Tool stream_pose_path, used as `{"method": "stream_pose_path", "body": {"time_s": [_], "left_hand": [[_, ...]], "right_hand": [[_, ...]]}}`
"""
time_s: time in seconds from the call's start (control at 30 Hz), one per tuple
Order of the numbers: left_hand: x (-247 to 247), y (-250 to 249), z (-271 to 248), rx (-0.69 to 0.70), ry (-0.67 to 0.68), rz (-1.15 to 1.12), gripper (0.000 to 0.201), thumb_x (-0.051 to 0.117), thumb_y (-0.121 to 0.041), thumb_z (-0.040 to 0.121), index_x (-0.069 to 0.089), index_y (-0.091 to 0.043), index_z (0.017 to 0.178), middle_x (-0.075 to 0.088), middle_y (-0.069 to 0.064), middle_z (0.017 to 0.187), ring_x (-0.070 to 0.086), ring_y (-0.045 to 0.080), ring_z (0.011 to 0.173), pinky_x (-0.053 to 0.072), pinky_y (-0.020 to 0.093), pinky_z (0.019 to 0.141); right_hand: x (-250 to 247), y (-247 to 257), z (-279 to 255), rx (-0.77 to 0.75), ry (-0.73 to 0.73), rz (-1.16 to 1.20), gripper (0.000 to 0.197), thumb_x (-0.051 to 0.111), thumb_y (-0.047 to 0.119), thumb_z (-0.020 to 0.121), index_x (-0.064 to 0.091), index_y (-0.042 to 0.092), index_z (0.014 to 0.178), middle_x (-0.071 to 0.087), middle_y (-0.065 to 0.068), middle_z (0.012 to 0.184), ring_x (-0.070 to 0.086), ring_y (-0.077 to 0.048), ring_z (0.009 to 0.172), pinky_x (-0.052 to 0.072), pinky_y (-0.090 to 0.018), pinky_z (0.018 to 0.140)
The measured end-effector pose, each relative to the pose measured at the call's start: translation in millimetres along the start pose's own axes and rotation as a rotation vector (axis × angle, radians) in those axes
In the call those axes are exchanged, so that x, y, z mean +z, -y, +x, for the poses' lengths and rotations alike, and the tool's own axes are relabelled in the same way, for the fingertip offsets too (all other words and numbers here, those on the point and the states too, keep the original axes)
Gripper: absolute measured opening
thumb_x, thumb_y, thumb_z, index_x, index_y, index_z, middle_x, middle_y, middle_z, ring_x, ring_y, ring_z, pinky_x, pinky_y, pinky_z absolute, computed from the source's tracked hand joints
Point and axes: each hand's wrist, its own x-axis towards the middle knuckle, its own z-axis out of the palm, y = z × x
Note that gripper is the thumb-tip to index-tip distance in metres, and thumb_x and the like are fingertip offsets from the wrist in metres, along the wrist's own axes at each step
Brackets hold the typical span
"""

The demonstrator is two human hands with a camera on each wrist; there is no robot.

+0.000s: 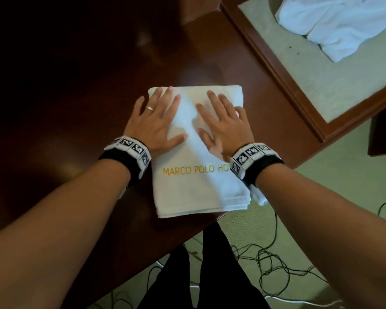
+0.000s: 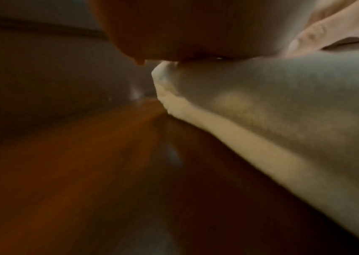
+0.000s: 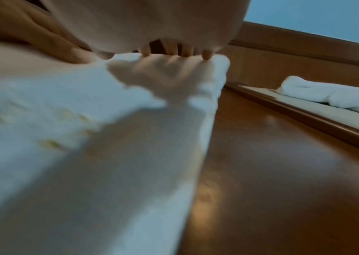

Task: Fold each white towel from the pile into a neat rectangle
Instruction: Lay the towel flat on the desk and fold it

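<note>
From the head camera, a folded white towel (image 1: 198, 175) lies as a rectangle on the dark wooden bench (image 1: 76, 97), its near edge at the bench's 6 o'clock edge, gold lettering reading "MARCO POLO HO" across it. Both hands lie flat on its far half with fingers straight and spread, gripping nothing: the left hand (image 1: 156, 123) at the towel's 10 o'clock corner, a ring (image 1: 149, 108) on one finger, the right hand (image 1: 225, 123) toward 1 o'clock. Marker-printed bands wrap both wrists. At 1 o'clock from the folded towel, well apart, a loose pile of white towels (image 1: 343, 25) lies on a pale surface framed in wood. Cables (image 1: 265, 264) trail on the carpet at 5 o'clock.

The left wrist view is dim and blurred: the palm presses the towel's (image 2: 283, 103) corner, bench (image 2: 65, 172) wood beside it.

In the right wrist view, straight fingertips (image 3: 206, 54) touch the towel's (image 3: 86, 155) far edge; the pile (image 3: 326, 96) sits at 2 o'clock.
</note>
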Motion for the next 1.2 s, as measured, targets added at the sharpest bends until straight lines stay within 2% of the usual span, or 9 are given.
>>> {"method": "stream_pose_path", "body": {"time_s": [0.1, 0.27, 0.4, 0.5, 0.7, 0.77, 0.9, 1.03, 1.2], "left_hand": [[13, 0, 6, -0.12, 0.124, -0.024, 0.094, 0.016, -0.079, 0.09, -0.008, -0.02, 0.159, -0.016, -0.005, 0.167, -0.009, 0.017, 0.154, 0.006, 0.057, 0.12], [14, -20, -4, -0.295, 0.134, -0.133, 0.101, 0.02, -0.079, 0.09, -0.012, -0.013, 0.158, -0.021, 0.0, 0.166, -0.012, 0.02, 0.154, 0.003, 0.056, 0.121], [8, -41, -41, -0.459, 0.109, -0.266, 0.105, 0.045, -0.075, 0.087, 0.003, -0.01, 0.158, 0.011, 0.012, 0.165, 0.019, 0.034, 0.147, 0.025, 0.052, 0.113], [12, -52, -76, -0.593, 0.136, -0.414, 0.089, 0.06, -0.07, 0.081, 0.032, -0.011, 0.142, 0.045, 0.014, 0.14, 0.046, 0.037, 0.126, 0.041, 0.048, 0.096], [34, -64, -104, -0.805, 0.22, -0.867, 0.079, 0.08, -0.066, 0.065, 0.056, -0.008, 0.114, 0.066, 0.012, 0.119, 0.061, 0.032, 0.114, 0.049, 0.033, 0.087], [38, -63, -108, -0.783, 0.225, -0.978, 0.082, 0.085, -0.065, 0.054, 0.066, -0.009, 0.111, 0.071, 0.005, 0.11, 0.066, 0.024, 0.107, 0.049, 0.027, 0.079], [30, -59, -114, -0.681, 0.293, -1.048, 0.049, 0.091, -0.033, 0.068, 0.075, -0.009, 0.106, 0.071, 0.0, 0.103, 0.064, 0.013, 0.093, 0.045, 0.022, 0.075], [3, -59, -121, -0.627, 0.19, -1.022, 0.067, 0.078, -0.052, 0.046, 0.076, -0.014, 0.101, 0.076, -0.001, 0.1, 0.07, 0.015, 0.1, 0.049, 0.025, 0.077], [-49, -69, -122, -0.558, 0.033, -0.971, 0.053, 0.09, -0.042, 0.059, 0.067, -0.016, 0.099, 0.071, -0.001, 0.101, 0.065, 0.021, 0.097, 0.05, 0.028, 0.077]], "right_hand": [[17, -18, 8, 0.039, 0.215, -0.01, 0.065, 0.026, 0.056, 0.099, 0.016, 0.026, 0.156, 0.005, -0.005, 0.166, 0.008, -0.024, 0.153, 0.019, -0.056, 0.115], [17, -20, -14, 0.128, 0.22, 0.034, 0.07, 0.026, 0.056, 0.101, 0.018, 0.014, 0.156, 0.004, -0.01, 0.166, 0.005, -0.025, 0.153, 0.018, -0.054, 0.118], [8, -16, -59, 0.318, 0.217, 0.124, 0.068, 0.038, 0.059, 0.096, 0.024, 0.021, 0.151, 0.021, -0.01, 0.16, 0.028, -0.031, 0.142, 0.031, -0.051, 0.106], [7, -9, -92, 0.544, 0.244, 0.263, 0.068, 0.047, 0.063, 0.091, 0.034, 0.02, 0.142, 0.049, -0.01, 0.133, 0.05, -0.034, 0.118, 0.041, -0.049, 0.094], [11, 18, -111, 0.809, 0.267, 0.615, 0.067, 0.062, 0.069, 0.079, 0.051, 0.017, 0.12, 0.062, -0.007, 0.117, 0.059, -0.032, 0.11, 0.046, -0.04, 0.089], [9, 27, -111, 0.901, 0.263, 0.73, 0.068, 0.073, 0.06, 0.077, 0.053, 0.013, 0.121, 0.063, -0.007, 0.117, 0.059, -0.028, 0.111, 0.045, -0.034, 0.087], [10, 32, -119, 0.987, 0.278, 0.872, 0.054, 0.082, 0.051, 0.072, 0.069, 0.012, 0.107, 0.072, -0.003, 0.103, 0.068, -0.024, 0.098, 0.05, -0.029, 0.078], [-12, 37, -120, 0.952, 0.259, 0.885, 0.051, 0.08, 0.048, 0.074, 0.067, 0.014, 0.111, 0.07, -0.004, 0.106, 0.066, -0.025, 0.099, 0.046, -0.028, 0.078], [-67, 43, -116, 0.932, 0.166, 0.841, 0.055, 0.078, 0.047, 0.077, 0.057, 0.014, 0.116, 0.064, -0.005, 0.115, 0.061, -0.028, 0.103, 0.049, -0.037, 0.086]]}}
